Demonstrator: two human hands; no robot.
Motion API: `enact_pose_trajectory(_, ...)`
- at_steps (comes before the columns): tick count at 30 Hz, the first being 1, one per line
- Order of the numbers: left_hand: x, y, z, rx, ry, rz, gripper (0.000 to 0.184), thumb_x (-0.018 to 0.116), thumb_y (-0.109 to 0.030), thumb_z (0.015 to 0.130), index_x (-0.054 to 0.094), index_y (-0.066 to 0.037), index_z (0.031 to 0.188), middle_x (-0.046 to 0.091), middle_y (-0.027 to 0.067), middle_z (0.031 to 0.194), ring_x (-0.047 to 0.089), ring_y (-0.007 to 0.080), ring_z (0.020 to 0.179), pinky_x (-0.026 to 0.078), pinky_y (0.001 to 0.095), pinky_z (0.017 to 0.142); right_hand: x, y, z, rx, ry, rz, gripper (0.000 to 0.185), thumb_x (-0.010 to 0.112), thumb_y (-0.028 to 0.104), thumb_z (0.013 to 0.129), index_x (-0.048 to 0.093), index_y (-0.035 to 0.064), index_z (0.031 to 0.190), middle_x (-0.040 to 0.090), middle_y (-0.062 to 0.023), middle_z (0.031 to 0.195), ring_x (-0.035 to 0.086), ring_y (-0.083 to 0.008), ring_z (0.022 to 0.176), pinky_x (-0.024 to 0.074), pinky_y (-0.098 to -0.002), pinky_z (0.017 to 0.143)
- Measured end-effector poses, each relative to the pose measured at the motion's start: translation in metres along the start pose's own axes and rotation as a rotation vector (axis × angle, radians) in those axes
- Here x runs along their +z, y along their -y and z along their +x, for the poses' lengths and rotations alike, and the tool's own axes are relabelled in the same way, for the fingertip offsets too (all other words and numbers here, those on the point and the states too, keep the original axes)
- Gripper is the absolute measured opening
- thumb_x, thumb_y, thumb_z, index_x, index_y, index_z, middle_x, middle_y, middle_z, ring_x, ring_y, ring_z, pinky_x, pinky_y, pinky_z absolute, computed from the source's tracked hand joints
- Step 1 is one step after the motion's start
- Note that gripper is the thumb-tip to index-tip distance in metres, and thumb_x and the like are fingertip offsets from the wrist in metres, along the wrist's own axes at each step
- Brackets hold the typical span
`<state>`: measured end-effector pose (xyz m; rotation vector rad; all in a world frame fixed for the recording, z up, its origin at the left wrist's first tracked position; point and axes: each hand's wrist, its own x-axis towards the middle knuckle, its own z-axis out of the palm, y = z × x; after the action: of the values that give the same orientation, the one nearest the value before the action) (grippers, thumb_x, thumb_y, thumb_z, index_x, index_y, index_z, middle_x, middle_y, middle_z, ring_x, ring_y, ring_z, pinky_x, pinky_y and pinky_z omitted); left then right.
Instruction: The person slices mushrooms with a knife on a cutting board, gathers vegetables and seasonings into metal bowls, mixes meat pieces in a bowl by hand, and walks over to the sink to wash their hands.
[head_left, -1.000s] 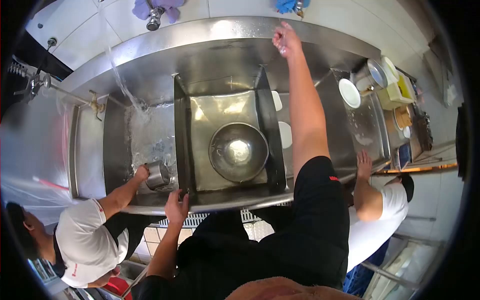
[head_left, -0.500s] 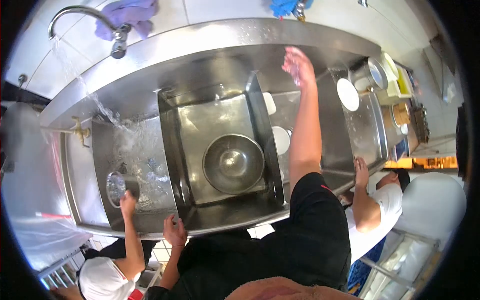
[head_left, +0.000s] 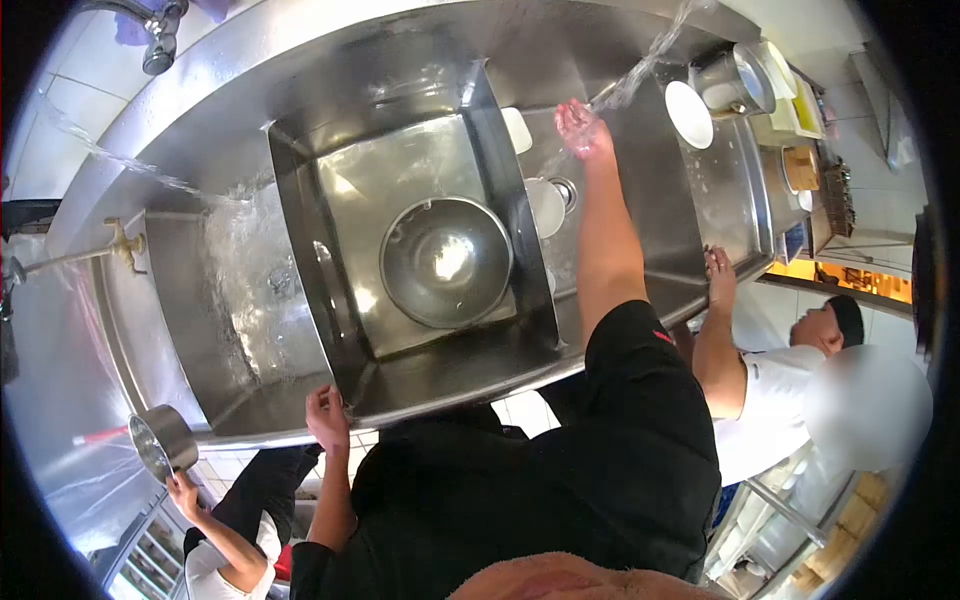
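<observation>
My right hand (head_left: 584,130) is held over the right sink basin (head_left: 655,215), its fingers loosely curled and holding nothing, beside a stream of running water (head_left: 650,62). Under and left of it lie a white plate (head_left: 545,207) and a white dish (head_left: 517,130). My left hand (head_left: 328,415) rests at the front rim of the sink (head_left: 440,400), empty, with its fingers partly bent. A large steel bowl (head_left: 446,262) sits in the middle basin, which holds shallow water.
At the lower left a co-worker's hand (head_left: 182,490) holds a steel pot (head_left: 163,442). Another co-worker (head_left: 765,390) stands at the right, a hand on the rim. Water runs into the left basin (head_left: 255,300). A white plate (head_left: 689,114) and pots stand at the right.
My right hand has come down from the back wall, and water now runs beside it. The co-worker's pot has moved out of the left basin. The view has shifted.
</observation>
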<state>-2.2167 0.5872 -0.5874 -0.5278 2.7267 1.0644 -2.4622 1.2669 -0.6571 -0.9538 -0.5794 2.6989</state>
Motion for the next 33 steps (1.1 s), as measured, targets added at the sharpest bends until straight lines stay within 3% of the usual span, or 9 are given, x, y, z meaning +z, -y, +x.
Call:
enact_pose_trajectory(2, 0.005, -0.003, 0.011, 0.038, 0.012, -0.086, 0.014, 0.065, -0.013, 0.085, 0.065, -0.002, 0.095, 0.062, 0.0082, 0.083, 0.058, 0.0173, 0.07, 0.047, 0.032, 0.065, -0.045, 0.002, 0.047, 0.284, 0.16, 0.34, 0.026, 0.049, 0.018, 0.094, 0.054, 0.0056, 0.115, 0.053, -0.0132, 0.116, 0.054, -0.031, 0.103, 0.0496, -0.0478, 0.088)
enact_pose_trajectory(5, 0.021, -0.011, 0.028, 0.101, 0.114, -0.243, 0.014, 0.064, -0.006, 0.086, 0.064, 0.0, 0.099, 0.06, 0.0039, 0.083, 0.055, 0.0109, 0.072, 0.046, 0.0261, 0.068, -0.083, -0.013, 0.086, 0.202, 0.173, 0.379, 0.033, 0.043, 0.02, 0.093, 0.051, 0.0091, 0.123, 0.053, -0.014, 0.109, 0.054, -0.0333, 0.092, 0.049, -0.0458, 0.073)
enact_pose_trajectory(8, 0.037, -0.048, 0.031, 0.162, 0.278, -0.304, 0.016, 0.062, -0.008, 0.088, 0.063, 0.001, 0.101, 0.06, 0.0026, 0.083, 0.056, 0.0096, 0.074, 0.047, 0.0249, 0.07, -0.051, -0.037, 0.051, -0.163, -0.38, -0.103, 0.038, 0.042, 0.018, 0.092, 0.046, 0.0101, 0.129, 0.052, -0.0139, 0.104, 0.051, -0.0321, 0.088, 0.0464, -0.0442, 0.071)
enact_pose_trajectory(13, 0.042, -0.065, 0.029, 0.195, 0.35, -0.209, 0.014, 0.061, -0.005, 0.088, 0.063, 0.001, 0.101, 0.06, 0.0018, 0.082, 0.055, 0.008, 0.073, 0.046, 0.024, 0.068, -0.071, -0.047, 0.059, -0.155, -0.387, -0.313, 0.04, 0.046, 0.008, 0.092, 0.043, 0.0105, 0.132, 0.051, -0.014, 0.104, 0.049, -0.0327, 0.093, 0.0428, -0.0469, 0.093)
enact_pose_trajectory(16, 0.039, -0.053, 0.027, 0.214, 0.335, -0.226, 0.015, 0.061, -0.003, 0.088, 0.063, 0.001, 0.102, 0.06, 0.0021, 0.083, 0.055, 0.0083, 0.073, 0.046, 0.0236, 0.069, -0.058, -0.059, 0.033, -0.089, -0.23, 0.035, 0.033, 0.048, 0.003, 0.091, 0.048, 0.0091, 0.124, 0.05, -0.0117, 0.1, 0.049, -0.0313, 0.086, 0.0464, -0.0456, 0.087)
enact_pose_trajectory(22, 0.027, -0.023, 0.025, 0.17, 0.293, -0.282, 0.014, 0.06, 0.0, 0.088, 0.062, 0.001, 0.102, 0.061, 0.0027, 0.084, 0.057, 0.009, 0.075, 0.047, 0.0237, 0.07, -0.123, -0.068, 0.071, -0.219, -0.185, -0.002, 0.014, 0.052, 0.006, 0.088, 0.057, 0.0108, 0.1, 0.053, -0.0103, 0.084, 0.052, -0.0221, 0.065, 0.0424, -0.036, 0.054)
enact_pose_trajectory(24, 0.022, -0.02, 0.024, 0.156, 0.275, -0.276, 0.014, 0.06, 0.0, 0.088, 0.062, 0.001, 0.102, 0.062, 0.0028, 0.084, 0.057, 0.0091, 0.075, 0.047, 0.0239, 0.071, -0.097, -0.062, 0.052, -0.26, -0.419, -0.062, 0.016, 0.054, 0.005, 0.086, 0.057, 0.0108, 0.101, 0.054, -0.0103, 0.081, 0.053, -0.0208, 0.062, 0.0421, -0.0336, 0.053)
enact_pose_trajectory(29, 0.014, -0.017, 0.019, 0.145, 0.238, -0.272, 0.013, 0.059, 0.0, 0.088, 0.062, 0.002, 0.1, 0.06, 0.0026, 0.082, 0.055, 0.0088, 0.073, 0.046, 0.0233, 0.069, -0.139, -0.05, 0.079, -0.291, -0.137, 0.06, 0.025, 0.055, -0.005, 0.081, 0.053, 0.0074, 0.103, 0.054, -0.0116, 0.088, 0.057, -0.0239, 0.074, 0.049, -0.0345, 0.065)
enact_pose_trajectory(33, 0.008, -0.006, 0.015, 0.132, 0.204, -0.234, 0.012, 0.058, -0.002, 0.089, 0.062, 0.001, 0.1, 0.06, 0.0016, 0.08, 0.055, 0.008, 0.073, 0.046, 0.0229, 0.068, -0.109, -0.065, 0.039, -0.43, -0.052, 0.258, 0.03, 0.053, -0.011, 0.083, 0.05, 0.0005, 0.111, 0.056, -0.0168, 0.109, 0.057, -0.0259, 0.1, 0.0518, -0.0354, 0.088)
